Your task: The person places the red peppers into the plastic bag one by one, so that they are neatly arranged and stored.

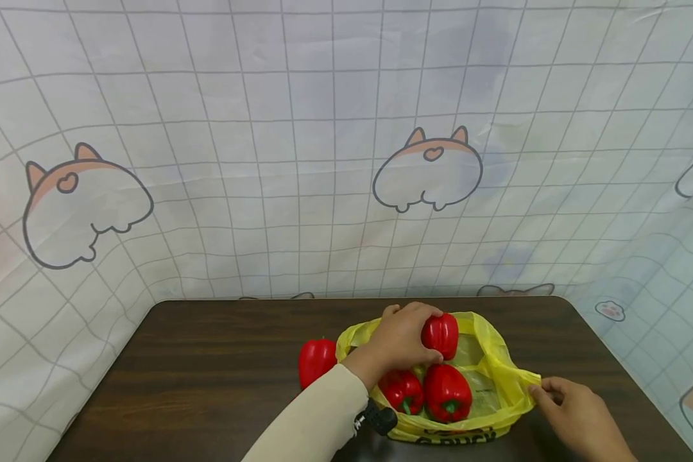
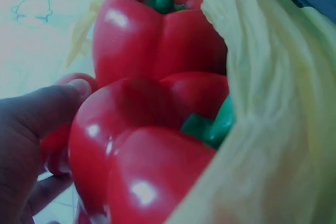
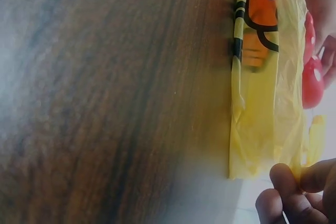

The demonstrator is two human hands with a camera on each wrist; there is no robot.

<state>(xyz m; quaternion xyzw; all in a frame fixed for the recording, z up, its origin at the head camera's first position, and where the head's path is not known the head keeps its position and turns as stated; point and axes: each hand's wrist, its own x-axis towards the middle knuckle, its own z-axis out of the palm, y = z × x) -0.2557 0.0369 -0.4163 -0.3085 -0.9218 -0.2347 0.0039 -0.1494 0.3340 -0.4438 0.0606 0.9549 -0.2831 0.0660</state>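
My left hand [image 1: 401,337] grips a red bell pepper [image 1: 441,336] over the far part of a yellow plastic bag [image 1: 499,350] whose mouth is spread wide. Two more red peppers lie inside the bag near its front, a left one [image 1: 403,390] and a right one [image 1: 448,393], green stems toward me. My right hand [image 1: 577,410] pinches the bag's right edge between thumb and fingers. In the left wrist view, the thumb [image 2: 79,88] presses on the held pepper, partly hidden behind the bagged peppers [image 2: 157,40].
Another red pepper [image 1: 316,361] stands on the dark wood table [image 1: 208,372], just left of the bag and partly behind the left forearm. A white gridded cloth [image 1: 300,160] with cartoon corgi prints hangs behind the table and along its sides.
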